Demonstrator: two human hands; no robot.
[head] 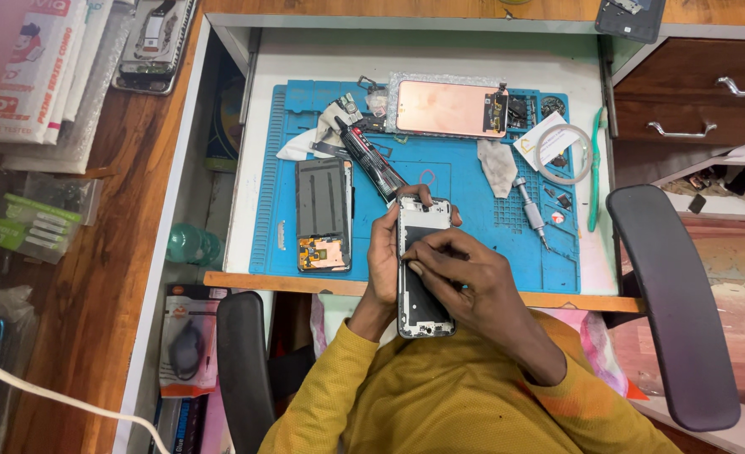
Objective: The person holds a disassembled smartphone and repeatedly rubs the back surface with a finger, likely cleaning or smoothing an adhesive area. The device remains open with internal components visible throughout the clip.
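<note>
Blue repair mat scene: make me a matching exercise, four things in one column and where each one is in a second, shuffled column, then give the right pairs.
Things:
1. Phone frame
2. Glue tube
3. Screwdriver
4. Copper-coloured screen panel

Places:
A. Lying on the right part of the blue mat, near a white tape ring
B. Held between the left hand and right hand
C. At the top of the mat, face down
D. Lying slantwise on the mat, just above the hands

Pairs: 1-B, 2-D, 3-A, 4-C
</note>
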